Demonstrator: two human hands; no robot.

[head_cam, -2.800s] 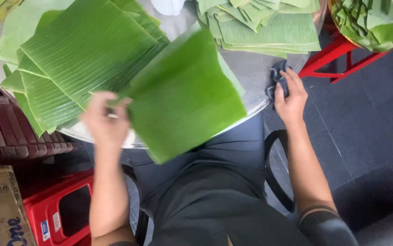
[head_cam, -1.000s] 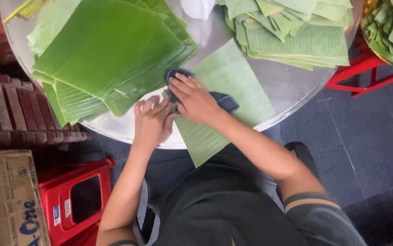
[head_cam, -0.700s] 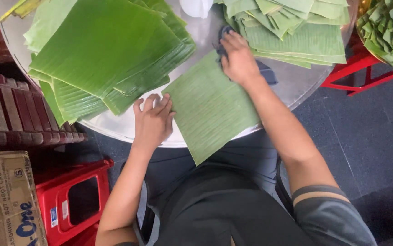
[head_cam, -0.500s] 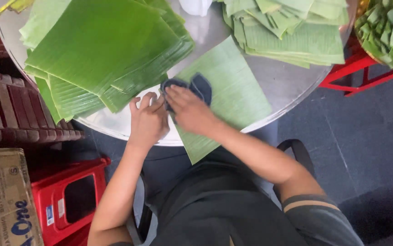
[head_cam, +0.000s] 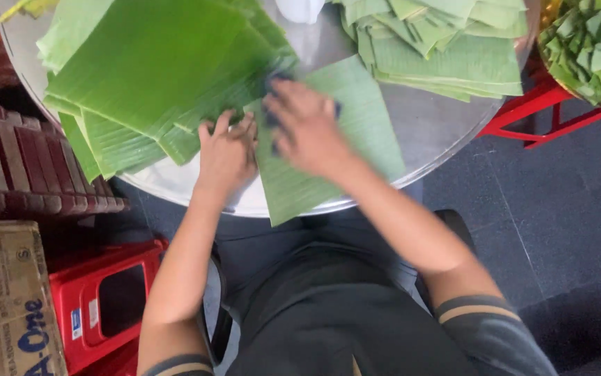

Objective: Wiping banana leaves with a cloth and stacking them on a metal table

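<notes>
A pale green banana leaf piece point(head_cam: 356, 139) lies on the round metal table point(head_cam: 447, 139), its near end hanging over the table's front edge. My right hand point(head_cam: 307, 125) presses a dark blue cloth point(head_cam: 272, 115) onto the leaf's upper left part; the hand is blurred and hides most of the cloth. My left hand point(head_cam: 227, 150) lies flat, fingers spread, on the table at the leaf's left edge, holding it down.
A big pile of bright green banana leaves point(head_cam: 154, 76) covers the table's left. A stack of folded paler leaves point(head_cam: 447, 49) lies at the back right. Red plastic stools point(head_cam: 105, 299) and a cardboard box point(head_cam: 8, 299) stand lower left. A basket of folded leaves point(head_cam: 593, 49) sits on a red stand.
My right hand has been rubbing the cloth back and forth over the leaf, out to the far right, back near the left hand, now up the leaf a little. The left hand stays put.
</notes>
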